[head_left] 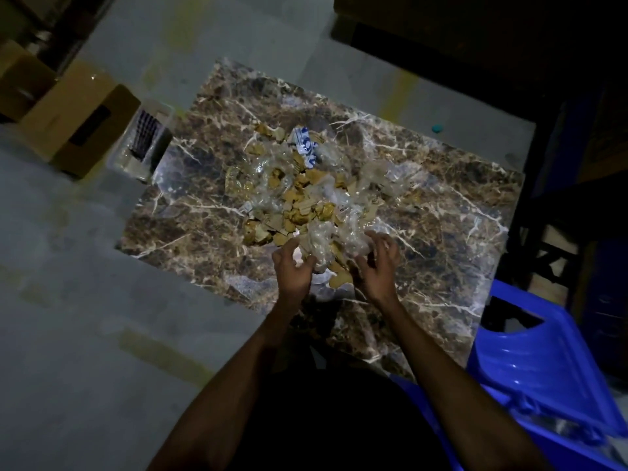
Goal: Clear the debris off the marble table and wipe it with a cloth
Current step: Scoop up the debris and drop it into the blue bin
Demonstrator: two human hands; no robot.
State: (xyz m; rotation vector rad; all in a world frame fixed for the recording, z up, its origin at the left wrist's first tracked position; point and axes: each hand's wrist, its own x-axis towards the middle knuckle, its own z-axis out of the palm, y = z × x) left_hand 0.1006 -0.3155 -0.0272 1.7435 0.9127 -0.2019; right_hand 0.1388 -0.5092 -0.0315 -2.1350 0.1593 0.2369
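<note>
A brown marble table [441, 212] with white veins fills the middle of the head view. On its centre lies a heap of debris [299, 195]: tan cardboard scraps, crumpled clear plastic and a white-and-blue wrapper [307, 147]. At the heap's near edge my left hand [292, 270] and my right hand [375, 263] sit on either side of a clump of clear plastic [323, 243], fingers curled toward it. Motion blur hides whether either hand grips it. No cloth is in view.
A blue plastic chair [543, 362] stands at the table's near right corner. Cardboard boxes [78, 120] sit on the grey floor to the far left, with a clear packet [142, 141] beside the table's left corner. Dark shelving rises on the right.
</note>
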